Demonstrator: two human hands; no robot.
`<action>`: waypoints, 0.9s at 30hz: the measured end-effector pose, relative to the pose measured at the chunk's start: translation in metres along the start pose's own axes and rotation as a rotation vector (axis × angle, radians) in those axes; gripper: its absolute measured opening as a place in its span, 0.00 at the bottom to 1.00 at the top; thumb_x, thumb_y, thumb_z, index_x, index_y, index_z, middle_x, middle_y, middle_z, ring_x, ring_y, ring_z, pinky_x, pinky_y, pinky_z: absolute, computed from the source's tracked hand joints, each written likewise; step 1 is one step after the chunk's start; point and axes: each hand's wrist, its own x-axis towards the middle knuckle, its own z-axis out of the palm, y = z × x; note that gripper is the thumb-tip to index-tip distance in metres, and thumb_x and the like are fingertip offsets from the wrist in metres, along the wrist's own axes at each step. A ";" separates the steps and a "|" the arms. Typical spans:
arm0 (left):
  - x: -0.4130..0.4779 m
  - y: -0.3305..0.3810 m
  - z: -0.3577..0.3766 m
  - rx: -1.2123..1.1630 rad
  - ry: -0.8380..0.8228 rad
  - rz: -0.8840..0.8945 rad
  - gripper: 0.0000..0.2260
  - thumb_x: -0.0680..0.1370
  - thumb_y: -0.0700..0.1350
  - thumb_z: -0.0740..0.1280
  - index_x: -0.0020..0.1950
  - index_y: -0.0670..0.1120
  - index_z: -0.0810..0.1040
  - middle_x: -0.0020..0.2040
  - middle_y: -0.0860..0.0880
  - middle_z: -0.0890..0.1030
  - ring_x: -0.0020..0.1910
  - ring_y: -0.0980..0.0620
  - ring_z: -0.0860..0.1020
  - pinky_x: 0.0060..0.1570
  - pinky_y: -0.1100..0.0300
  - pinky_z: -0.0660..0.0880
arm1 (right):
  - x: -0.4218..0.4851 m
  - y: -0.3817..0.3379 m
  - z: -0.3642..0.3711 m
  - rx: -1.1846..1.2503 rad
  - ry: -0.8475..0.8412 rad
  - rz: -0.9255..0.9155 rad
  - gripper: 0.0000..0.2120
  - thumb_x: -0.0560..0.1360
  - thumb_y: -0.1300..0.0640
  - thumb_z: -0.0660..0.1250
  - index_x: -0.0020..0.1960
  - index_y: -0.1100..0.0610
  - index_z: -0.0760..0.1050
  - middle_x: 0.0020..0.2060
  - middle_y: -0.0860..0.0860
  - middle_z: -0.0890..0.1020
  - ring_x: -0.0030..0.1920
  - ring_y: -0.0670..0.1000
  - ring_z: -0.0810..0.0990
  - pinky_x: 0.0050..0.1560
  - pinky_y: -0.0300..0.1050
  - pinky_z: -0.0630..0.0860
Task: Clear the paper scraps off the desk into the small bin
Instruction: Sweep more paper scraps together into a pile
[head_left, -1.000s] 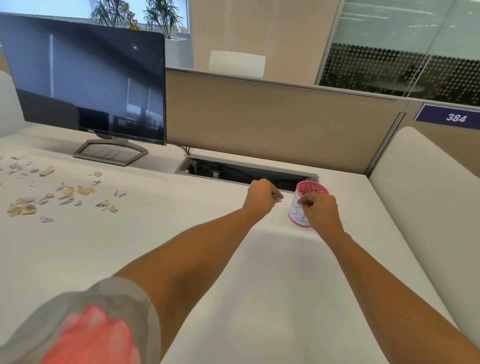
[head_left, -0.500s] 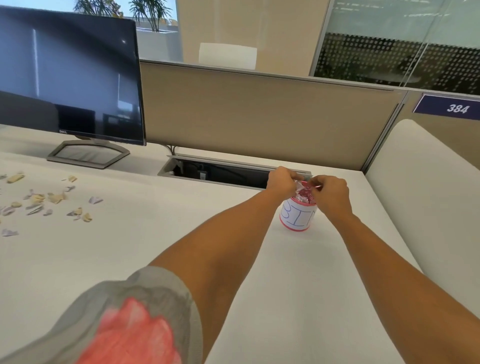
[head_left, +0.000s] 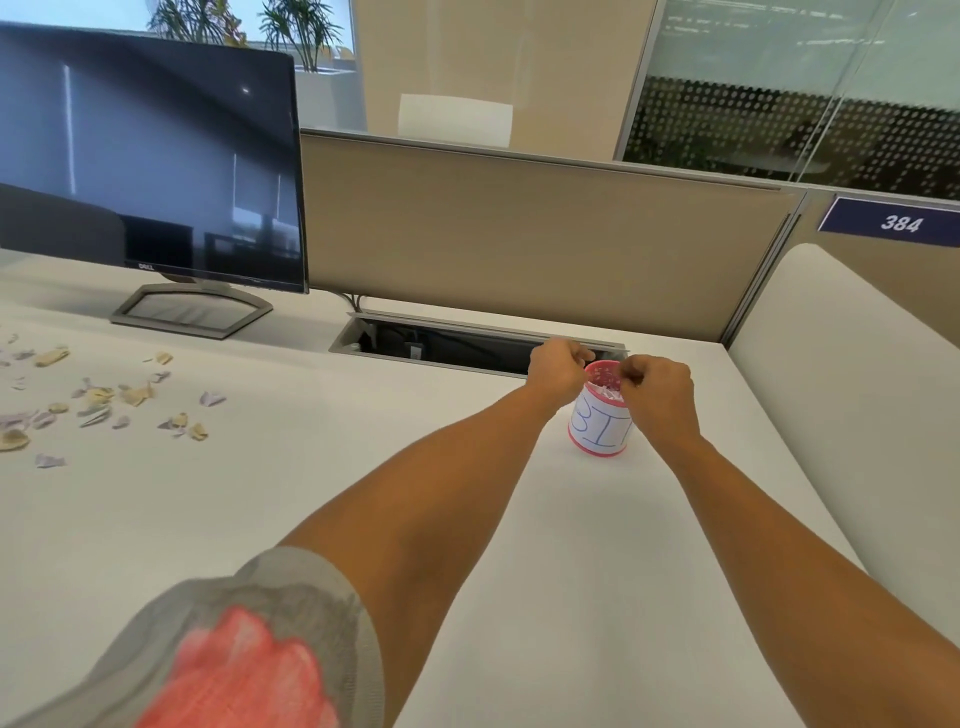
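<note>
1. We look down on a white desk (head_left: 597, 597), its bare top stretching from the near edge to a tan partition at the back.
2. A dark monitor (head_left: 150, 156) stands at the back left on its flat grey stand (head_left: 192, 310).
3. Paper scraps (head_left: 104, 400), pale yellow and lilac, lie scattered over the left side, well apart from the bin.
4. A small pink-rimmed bin (head_left: 597, 431) stands upright at the back right, just in front of an open cable slot (head_left: 447, 345) cut into the top.
</note>
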 end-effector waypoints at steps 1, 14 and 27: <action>-0.004 -0.006 -0.005 0.004 0.010 0.001 0.13 0.77 0.32 0.63 0.61 0.38 0.77 0.60 0.39 0.78 0.60 0.42 0.76 0.63 0.53 0.73 | -0.004 -0.004 0.003 -0.002 -0.002 -0.010 0.11 0.77 0.61 0.62 0.56 0.63 0.79 0.52 0.60 0.83 0.52 0.59 0.80 0.55 0.46 0.75; -0.065 -0.150 -0.163 0.236 0.233 -0.136 0.11 0.76 0.34 0.64 0.58 0.40 0.79 0.59 0.42 0.80 0.58 0.47 0.78 0.60 0.60 0.72 | -0.090 -0.132 0.099 0.027 -0.348 -0.172 0.11 0.77 0.64 0.61 0.57 0.61 0.79 0.55 0.57 0.81 0.55 0.54 0.80 0.61 0.40 0.73; -0.129 -0.279 -0.317 0.350 0.593 -0.300 0.17 0.76 0.31 0.60 0.64 0.41 0.74 0.68 0.42 0.72 0.67 0.43 0.70 0.67 0.53 0.66 | -0.126 -0.235 0.195 0.052 -0.625 -0.386 0.17 0.74 0.71 0.55 0.53 0.62 0.80 0.54 0.57 0.82 0.54 0.55 0.80 0.56 0.41 0.74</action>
